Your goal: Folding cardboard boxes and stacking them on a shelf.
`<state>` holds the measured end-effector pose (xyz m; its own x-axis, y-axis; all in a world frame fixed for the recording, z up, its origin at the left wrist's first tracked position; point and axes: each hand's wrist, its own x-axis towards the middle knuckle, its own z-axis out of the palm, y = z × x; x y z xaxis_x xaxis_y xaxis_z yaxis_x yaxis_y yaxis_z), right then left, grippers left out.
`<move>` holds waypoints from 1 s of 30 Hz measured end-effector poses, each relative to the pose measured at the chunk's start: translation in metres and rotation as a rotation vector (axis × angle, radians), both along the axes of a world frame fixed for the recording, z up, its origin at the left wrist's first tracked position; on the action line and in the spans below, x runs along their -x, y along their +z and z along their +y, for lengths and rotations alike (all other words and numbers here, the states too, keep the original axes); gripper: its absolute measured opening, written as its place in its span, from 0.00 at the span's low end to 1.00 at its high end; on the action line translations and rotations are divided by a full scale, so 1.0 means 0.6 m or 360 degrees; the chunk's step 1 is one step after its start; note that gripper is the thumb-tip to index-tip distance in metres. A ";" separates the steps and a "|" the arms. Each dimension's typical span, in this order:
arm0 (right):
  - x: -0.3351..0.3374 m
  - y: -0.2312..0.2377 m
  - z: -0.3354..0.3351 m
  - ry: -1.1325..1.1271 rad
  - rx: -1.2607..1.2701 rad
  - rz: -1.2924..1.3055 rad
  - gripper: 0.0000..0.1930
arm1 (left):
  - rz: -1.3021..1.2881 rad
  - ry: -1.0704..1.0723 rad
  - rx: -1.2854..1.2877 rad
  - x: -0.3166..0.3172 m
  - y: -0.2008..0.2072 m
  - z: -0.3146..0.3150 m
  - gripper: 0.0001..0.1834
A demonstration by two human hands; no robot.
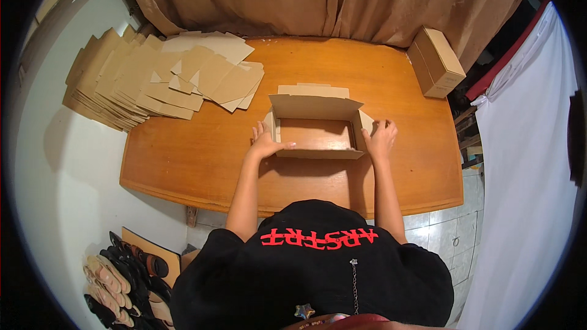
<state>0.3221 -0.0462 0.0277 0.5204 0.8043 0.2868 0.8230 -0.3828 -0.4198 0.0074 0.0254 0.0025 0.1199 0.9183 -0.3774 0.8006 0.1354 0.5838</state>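
Note:
An unfolded brown cardboard box (315,107) stands in front of me on the wooden table, its flaps raised and its top open. Table wood shows through the middle, so its bottom is open as well. My left hand (265,143) grips the near left corner, thumb along the near wall and fingers spread against the left side. On the right side, my right hand (380,139) has its fingers bent around the small end flap (367,122). The fingertips there are partly hidden.
Flat cardboard blanks (116,79) lie in overlapping piles on the table's (293,61) far left. A closed carton (435,64) stands at the far right corner. Brown curtains (257,0) hang behind, a white cloth (520,146) at right. Sandals and shoes (125,275) are at the lower left.

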 end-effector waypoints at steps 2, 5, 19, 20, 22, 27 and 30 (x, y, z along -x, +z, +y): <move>-0.014 -0.008 0.013 0.0228 -0.0147 -0.0090 0.27 | -0.0106 -0.0289 -0.0053 0.008 -0.015 0.003 0.77; -0.027 -0.015 0.026 0.0211 -0.0086 0.0074 0.30 | -0.0175 -0.0322 -0.0029 0.007 -0.017 -0.007 0.76; -0.038 0.003 0.069 0.0331 0.0275 0.0300 0.43 | -0.0206 -0.0246 -0.0343 -0.008 -0.003 -0.017 0.63; -0.042 0.003 0.069 0.0407 0.0319 0.0327 0.41 | -0.0231 -0.0251 -0.0347 -0.009 0.000 -0.020 0.65; -0.049 -0.009 0.066 0.0514 0.0221 0.0296 0.36 | -0.0236 -0.0264 -0.0384 -0.008 -0.006 -0.021 0.68; -0.058 -0.042 0.048 0.0688 -0.0030 0.0284 0.26 | -0.0333 -0.0269 -0.0410 -0.004 -0.020 -0.021 0.73; -0.050 -0.027 0.030 0.0817 0.0057 0.0332 0.28 | -0.0375 -0.0260 -0.0437 -0.003 -0.009 -0.023 0.73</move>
